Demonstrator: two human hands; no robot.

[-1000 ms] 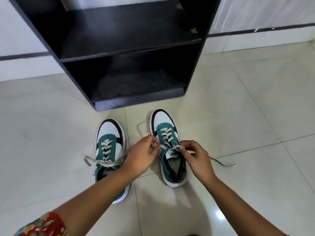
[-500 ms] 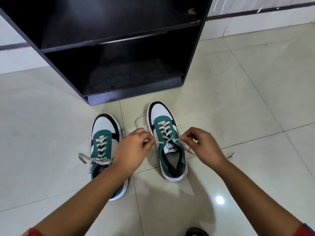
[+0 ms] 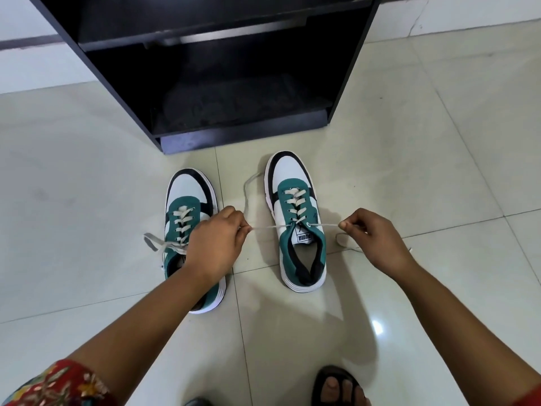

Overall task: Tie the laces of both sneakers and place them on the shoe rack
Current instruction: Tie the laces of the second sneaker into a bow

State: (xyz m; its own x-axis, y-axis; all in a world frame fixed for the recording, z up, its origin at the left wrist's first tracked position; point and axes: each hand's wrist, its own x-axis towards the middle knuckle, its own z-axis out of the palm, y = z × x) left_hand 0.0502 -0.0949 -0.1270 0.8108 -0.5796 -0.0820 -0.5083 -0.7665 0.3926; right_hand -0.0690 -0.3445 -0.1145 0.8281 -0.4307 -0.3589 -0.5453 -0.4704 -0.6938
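Observation:
Two green, white and black sneakers stand side by side on the tiled floor, toes toward the black shoe rack [image 3: 345, 83]. The right sneaker [image 3: 295, 218] has its laces pulled taut out to both sides. My left hand [image 3: 216, 244] pinches the left lace end, and my right hand [image 3: 371, 238] pinches the right lace end. Slack lace loops on the floor beyond each hand. The left sneaker [image 3: 187, 200] lies partly under my left forearm, its laces [image 3: 155, 243] loose and trailing to the left.
The shoe rack's two visible shelves hold nothing. A white wall with a dark stripe [image 3: 26, 42] runs behind it. My sandalled foot [image 3: 339, 388] shows at the bottom edge. Pale glossy tiles [image 3: 439, 171] surround the shoes.
My hands have drawn apart from the right sneaker's tongue, pulling its lace ends tight sideways. The camera has tilted down and moved closer.

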